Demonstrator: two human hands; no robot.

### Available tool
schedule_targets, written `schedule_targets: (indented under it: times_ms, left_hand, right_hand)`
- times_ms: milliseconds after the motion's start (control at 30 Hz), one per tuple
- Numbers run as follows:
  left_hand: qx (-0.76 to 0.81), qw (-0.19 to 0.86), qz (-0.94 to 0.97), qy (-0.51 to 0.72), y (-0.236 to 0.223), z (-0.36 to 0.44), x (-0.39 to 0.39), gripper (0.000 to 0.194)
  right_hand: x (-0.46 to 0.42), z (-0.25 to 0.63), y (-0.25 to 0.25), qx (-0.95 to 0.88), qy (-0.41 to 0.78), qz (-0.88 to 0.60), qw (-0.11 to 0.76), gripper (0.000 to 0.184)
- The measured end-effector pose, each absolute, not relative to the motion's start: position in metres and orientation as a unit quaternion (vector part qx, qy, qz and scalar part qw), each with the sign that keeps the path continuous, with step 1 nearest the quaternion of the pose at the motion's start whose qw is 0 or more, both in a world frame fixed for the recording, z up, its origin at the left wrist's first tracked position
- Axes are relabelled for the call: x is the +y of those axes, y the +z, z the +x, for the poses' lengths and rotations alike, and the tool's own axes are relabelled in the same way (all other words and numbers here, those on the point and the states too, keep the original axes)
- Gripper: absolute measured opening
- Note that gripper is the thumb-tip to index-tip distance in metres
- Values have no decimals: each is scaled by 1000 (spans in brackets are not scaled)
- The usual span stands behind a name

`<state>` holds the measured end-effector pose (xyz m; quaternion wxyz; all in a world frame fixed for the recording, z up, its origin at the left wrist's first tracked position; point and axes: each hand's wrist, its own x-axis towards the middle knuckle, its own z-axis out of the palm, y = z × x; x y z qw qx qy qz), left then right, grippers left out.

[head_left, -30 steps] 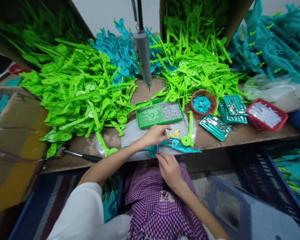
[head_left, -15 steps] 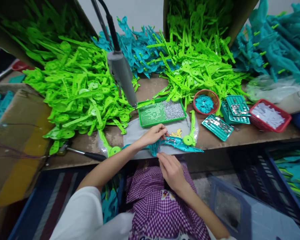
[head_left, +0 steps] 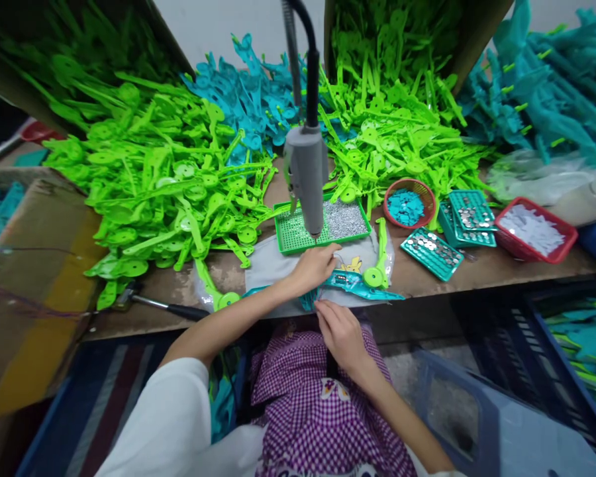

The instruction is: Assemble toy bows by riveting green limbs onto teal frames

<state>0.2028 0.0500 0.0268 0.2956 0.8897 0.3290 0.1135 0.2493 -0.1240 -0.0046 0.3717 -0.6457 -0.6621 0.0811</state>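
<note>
My left hand [head_left: 314,267] rests on a teal plastic part [head_left: 357,285] at the bench's front edge, fingers curled down onto it. My right hand [head_left: 342,331] is just below, fingertips pinched at the part's near end by thin red wires; what it pinches is too small to name. A green plastic piece [head_left: 377,265] lies across the teal part. A grey electric screwdriver [head_left: 306,173] hangs on its cable just above my left hand, over the green screw tray [head_left: 298,232].
Heaps of green parts [head_left: 163,179] and teal parts [head_left: 248,99] cover the bench. A red basket of teal bits [head_left: 407,202], teal trays of metal discs [head_left: 430,248], a red tray of white bits [head_left: 534,228] sit right. A hammer [head_left: 153,305] lies left.
The hanging screwdriver has swung from the left back to the middle, now over the green tray. My hands stay on the teal part with only small finger shifts.
</note>
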Motion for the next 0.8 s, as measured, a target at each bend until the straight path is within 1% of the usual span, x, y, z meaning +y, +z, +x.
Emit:
schedule_targets:
  times_ms: [67, 167, 233, 300, 367, 400, 467, 600, 700, 800]
  left_hand:
    - [338, 272, 894, 107, 28, 202, 53, 38]
    - [357, 293, 880, 112, 29, 191, 63, 37]
    - [359, 349, 860, 99, 30, 178, 70, 29]
    - [351, 436, 826, 72, 30, 165, 77, 25]
    - [344, 510, 787, 50, 31, 154, 83, 27]
    - [344, 530, 774, 45, 30, 150, 84, 29]
    - [346, 533, 771, 44, 28, 144, 85, 28]
    - [358, 465, 809, 39, 21, 136, 75, 27]
    - [370, 438, 817, 56, 17, 132, 66, 24]
    - [348, 472, 807, 69, 17, 132, 62, 24]
  right_hand:
    - [-121, 251, -5, -661, 77, -649, 369, 30]
    - [-119, 253, -6, -655, 83, -656, 365, 29]
    - [-119, 254, -6, -651, 95, -658, 365, 29]
    - [-119, 256, -6, -649, 105, -658, 367, 29]
    - [-120, 257, -5, -648, 110, -656, 371, 28]
    - [-121, 258, -4, -648, 109, -655, 374, 28]
    - [-123, 260, -2, -646, 108, -655, 378, 29]
    - [-126, 260, 1, -649, 110, -659, 365, 28]
    - [-128, 254, 2, -677, 119, -655, 313, 25]
    - [-126, 246, 5, -704, 124, -652, 253, 24]
